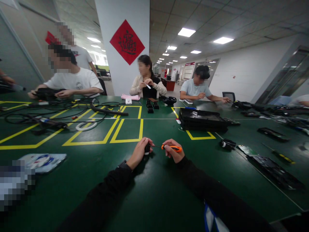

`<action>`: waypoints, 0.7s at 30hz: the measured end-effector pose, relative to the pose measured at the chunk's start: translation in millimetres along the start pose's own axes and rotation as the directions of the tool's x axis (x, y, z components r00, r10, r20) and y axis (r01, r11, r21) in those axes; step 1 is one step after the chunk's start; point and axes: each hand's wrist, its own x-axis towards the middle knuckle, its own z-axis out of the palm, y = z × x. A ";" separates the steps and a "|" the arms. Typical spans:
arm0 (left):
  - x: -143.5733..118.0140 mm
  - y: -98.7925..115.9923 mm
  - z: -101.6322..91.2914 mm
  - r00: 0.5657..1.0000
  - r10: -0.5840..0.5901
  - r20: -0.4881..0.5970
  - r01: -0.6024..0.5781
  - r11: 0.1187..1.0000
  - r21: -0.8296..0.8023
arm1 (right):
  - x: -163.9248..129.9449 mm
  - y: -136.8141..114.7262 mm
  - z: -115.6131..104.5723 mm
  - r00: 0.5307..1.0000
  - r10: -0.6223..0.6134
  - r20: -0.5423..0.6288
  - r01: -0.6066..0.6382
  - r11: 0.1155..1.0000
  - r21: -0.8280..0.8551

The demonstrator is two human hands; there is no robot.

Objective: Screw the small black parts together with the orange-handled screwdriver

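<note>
Orange-handled screwdriver (177, 149) is held just above the counter (164, 193), and its handle is grasped by the right grip (174, 156). Its thin shaft is pointed toward 9 o'clock, at the left grip (140, 152), by which a small black part (147, 148) is clasped. Whether the part is touched by the shaft cannot be told. Black sleeves (212, 190) are worn down to both wrists, and a dark band (125, 165) is fastened at the left one.

From the two grips, yellow tape outlines (126, 140) are laid out toward 11 o'clock, and a white coil (84, 129) is placed at 10 o'clock. Black cables (109, 110) are strewn beyond it, between 10 and 11 o'clock. Small black blocks (150, 110) are grouped at 12 o'clock, near a pink cloth (129, 96). Black trays (202, 120) are stacked between 1 and 2 o'clock. At 3 o'clock a small black device (227, 144) is set down; farther out, a yellow-and-black screwdriver (285, 158) and a long black assembly (272, 170) are laid between 3 and 4 o'clock. A light blue printed item (47, 162) is placed near 9 o'clock. Across the counter, at 12 o'clock, a small white item (148, 86) is held by a co-worker (152, 92).
</note>
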 end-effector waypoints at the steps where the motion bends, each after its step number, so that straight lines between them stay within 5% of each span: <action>1: -0.2 0.5 0.2 1.000 -0.003 -0.002 0.003 1.000 0.005 | 0.1 0.5 0.0 1.000 0.019 -0.009 -0.019 1.000 0.017; 8: -0.6 2.8 -0.3 1.000 -0.015 -0.014 0.015 1.000 0.006 | 0.3 -0.4 -3.7 0.982 -0.183 0.039 0.186 0.977 -0.103; 16: -2.0 4.6 1.1 1.000 -0.017 -0.025 0.018 0.999 0.042 | 3.9 8.8 -2.8 0.998 0.069 0.006 -0.069 0.993 0.090; 21: -1.2 3.9 0.5 1.000 0.012 -0.023 -0.012 0.999 0.036 | 3.6 3.8 -4.9 0.996 -0.075 0.038 0.075 0.997 0.005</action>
